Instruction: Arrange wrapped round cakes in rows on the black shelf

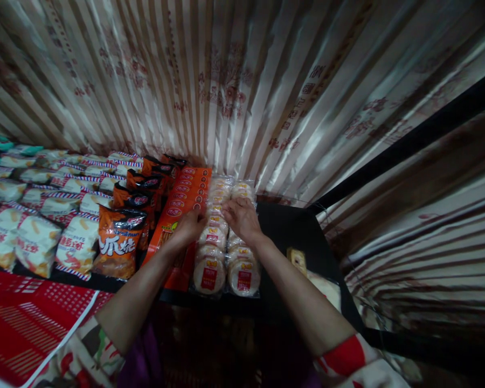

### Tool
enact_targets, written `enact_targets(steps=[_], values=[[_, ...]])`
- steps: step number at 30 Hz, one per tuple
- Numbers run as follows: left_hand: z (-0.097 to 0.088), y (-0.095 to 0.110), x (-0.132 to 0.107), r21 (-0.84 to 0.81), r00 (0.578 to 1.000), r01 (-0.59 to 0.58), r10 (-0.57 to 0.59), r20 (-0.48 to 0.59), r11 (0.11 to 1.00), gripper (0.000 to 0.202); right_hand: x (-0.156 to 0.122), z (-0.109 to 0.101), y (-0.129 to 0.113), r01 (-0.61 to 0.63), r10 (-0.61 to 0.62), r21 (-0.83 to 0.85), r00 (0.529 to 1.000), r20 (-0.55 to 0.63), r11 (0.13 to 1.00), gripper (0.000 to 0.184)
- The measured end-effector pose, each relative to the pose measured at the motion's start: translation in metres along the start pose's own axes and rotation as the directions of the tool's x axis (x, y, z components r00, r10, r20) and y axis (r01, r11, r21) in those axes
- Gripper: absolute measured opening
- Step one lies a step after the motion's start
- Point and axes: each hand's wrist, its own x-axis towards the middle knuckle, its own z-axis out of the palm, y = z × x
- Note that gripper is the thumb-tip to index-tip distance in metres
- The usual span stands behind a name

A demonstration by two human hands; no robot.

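Note:
Two rows of clear packets of round pale crackers (209, 276) with red-and-yellow labels run from the shelf's front edge to the back. My left hand (191, 225) is at the left edge of the left row, beside a flat orange printed sheet (181, 207). Its fingers are curled together, and their tips are partly hidden. Over the middle of the two rows is my right hand (242, 218), fingers bent down and closed on a cracker packet. Dim light and blur hide the exact grip.
Orange-and-black snack bags (117, 242) and several rows of white snack bags (38, 237) stand at left. A red basket (32, 323) is below them. On the dark shelf (283, 226) at right lie a small yellowish packet (297, 261) and something white. A pleated patterned curtain (226, 108) hangs behind.

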Motion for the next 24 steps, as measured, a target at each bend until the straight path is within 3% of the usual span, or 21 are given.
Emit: enact_targets(steps=[9,15,20,24], values=[[0.001,0.003,0.002,-0.022,0.998,0.026,-0.027,-0.048,0.999,0.013,-0.018,-0.008,0.005,0.066,-0.067,0.025,0.997,0.038,0.997,0.016],[0.003,0.000,0.002,-0.068,0.998,0.016,-0.020,-0.061,0.998,0.015,-0.016,-0.007,0.000,0.049,-0.054,0.076,0.996,0.065,0.996,0.004],[-0.003,-0.003,-0.005,-0.109,0.997,0.021,-0.029,-0.075,0.994,0.013,-0.016,-0.004,-0.004,0.045,-0.049,0.076,0.998,0.046,0.996,0.005],[-0.011,-0.008,-0.014,-0.033,0.997,0.039,-0.041,-0.059,0.999,0.020,-0.017,-0.003,-0.005,0.031,-0.034,0.062,0.999,0.041,0.998,0.008]])
